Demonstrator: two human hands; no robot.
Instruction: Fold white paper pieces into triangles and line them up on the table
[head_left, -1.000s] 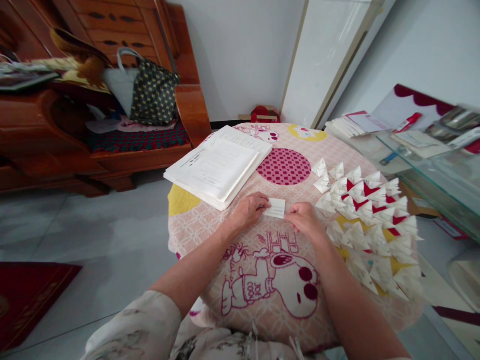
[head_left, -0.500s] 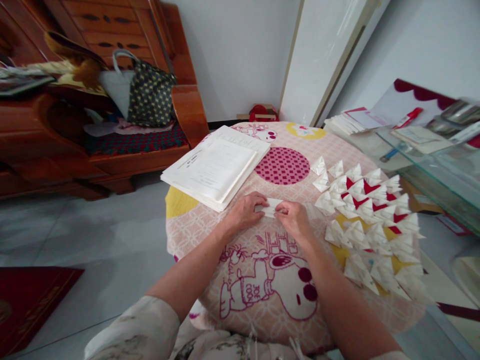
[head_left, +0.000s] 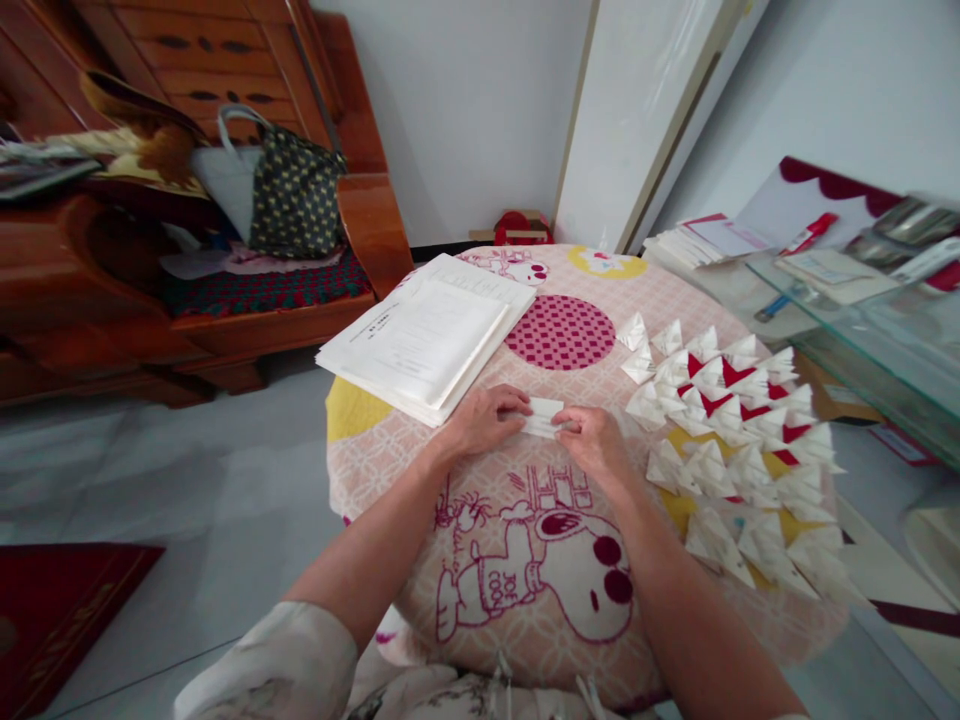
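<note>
A small folded white paper strip [head_left: 543,417] lies on the patterned cloth of the round table [head_left: 375,455]. My left hand [head_left: 491,418] pinches its left end, and my right hand [head_left: 591,436] holds its right end between thumb and fingers. Just beyond my left hand is a stack of white printed sheets [head_left: 427,335]. Many folded white paper pieces [head_left: 709,465] stand in rows on the right side of the table, to the right of my right hand.
A glass shelf [head_left: 862,330] with papers and a red marker [head_left: 811,233] stands at the right. Behind on the left is a wooden bench [head_left: 371,215] with a patterned bag [head_left: 296,190]. A dark red object [head_left: 67,610] lies on the floor at left.
The view has shifted slightly. Both hands remain at the paper strip, with a little more of its upper part showing between them.
</note>
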